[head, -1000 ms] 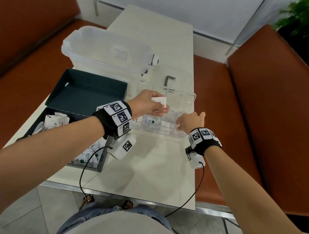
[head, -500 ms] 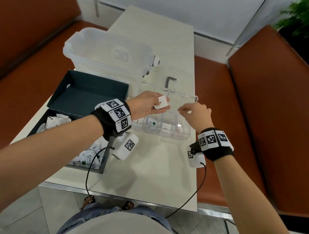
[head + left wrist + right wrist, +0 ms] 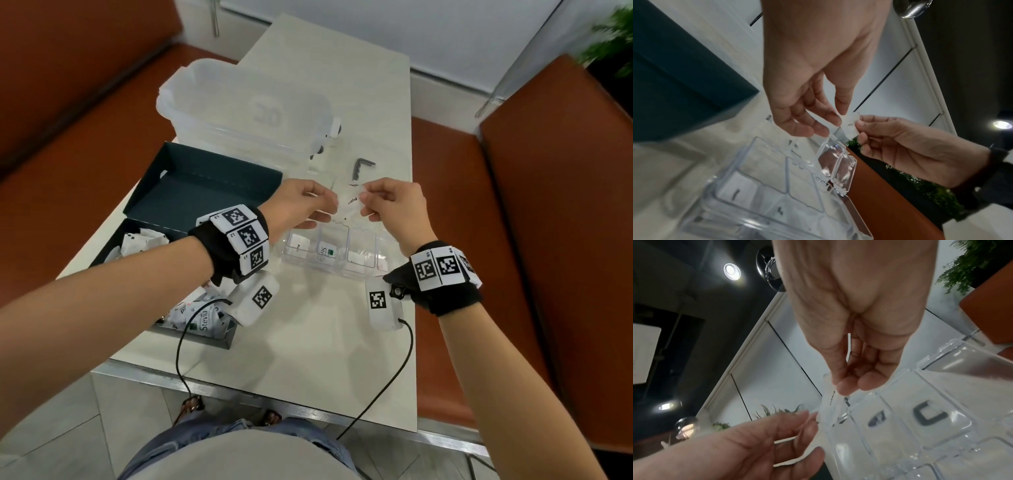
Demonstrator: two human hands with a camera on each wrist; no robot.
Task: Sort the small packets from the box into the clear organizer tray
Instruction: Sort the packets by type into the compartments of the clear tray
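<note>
**Both hands on one packet, above tray**

Near left: box (image 3: 191, 192) with packets (image 3: 202, 317). Clear tray (image 3: 329, 253) mid-table (image 3: 308, 342). Above it, left hand (image 3: 301, 205) and right hand (image 3: 394, 205) each have a pinch grip on a small packet (image 3: 351, 202), held between them.

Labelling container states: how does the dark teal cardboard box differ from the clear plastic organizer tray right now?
The dark teal cardboard box is opaque; the clear plastic organizer tray is see-through. The box is one undivided space with white packets heaped loosely; the tray is split into small compartments, with packets lying singly in several of them. The box lies under the left forearm; the tray lies below both hands. Both stand open on the pale table.
</note>
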